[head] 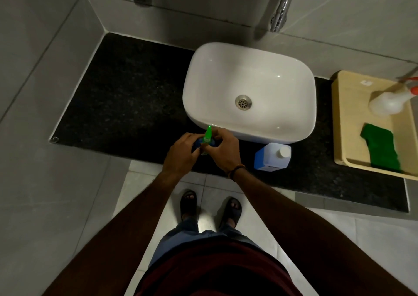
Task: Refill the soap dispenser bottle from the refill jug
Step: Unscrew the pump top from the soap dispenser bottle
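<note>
A small blue soap dispenser bottle with a green pump head stands on the dark countertop just in front of the white basin. My left hand wraps around the bottle's body from the left. My right hand grips the green pump at its base; most of the bottle is hidden by both hands. The refill jug, pale blue with a white cap on it, stands upright on the counter to the right of my right hand, apart from it.
A white rectangular basin with a metal drain sits behind the bottle, a chrome tap above it. At the right, a beige tray holds a white spray bottle and a green sponge. The black countertop extends left.
</note>
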`<action>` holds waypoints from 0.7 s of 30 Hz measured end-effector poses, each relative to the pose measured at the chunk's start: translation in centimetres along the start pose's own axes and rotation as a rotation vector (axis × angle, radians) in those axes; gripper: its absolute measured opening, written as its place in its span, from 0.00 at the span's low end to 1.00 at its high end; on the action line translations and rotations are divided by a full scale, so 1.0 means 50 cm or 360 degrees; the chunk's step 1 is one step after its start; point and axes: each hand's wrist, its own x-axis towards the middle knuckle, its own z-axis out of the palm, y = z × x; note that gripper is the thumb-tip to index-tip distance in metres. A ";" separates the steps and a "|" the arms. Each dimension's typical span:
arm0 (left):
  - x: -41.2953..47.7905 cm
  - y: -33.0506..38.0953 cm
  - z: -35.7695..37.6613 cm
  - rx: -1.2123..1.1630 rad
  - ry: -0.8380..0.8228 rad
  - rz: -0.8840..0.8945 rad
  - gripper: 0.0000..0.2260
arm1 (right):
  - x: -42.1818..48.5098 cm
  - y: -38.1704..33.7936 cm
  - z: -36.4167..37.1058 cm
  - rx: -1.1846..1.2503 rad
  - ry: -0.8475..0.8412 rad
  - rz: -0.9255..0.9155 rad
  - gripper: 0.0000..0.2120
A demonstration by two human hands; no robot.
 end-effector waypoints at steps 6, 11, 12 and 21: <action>0.001 -0.001 0.000 0.0051 -0.0008 -0.0020 0.18 | 0.000 -0.002 -0.003 -0.0059 -0.0047 -0.0044 0.17; -0.001 0.000 -0.001 -0.0004 0.0022 -0.0010 0.17 | 0.003 -0.004 -0.011 -0.0018 -0.0058 -0.0071 0.16; -0.002 0.000 -0.001 -0.0012 0.0022 -0.0003 0.17 | 0.002 -0.005 -0.015 -0.0008 -0.0059 -0.0070 0.16; -0.001 0.004 -0.003 0.0040 0.0028 0.0011 0.17 | 0.017 -0.022 -0.020 -0.0244 -0.0118 -0.0107 0.19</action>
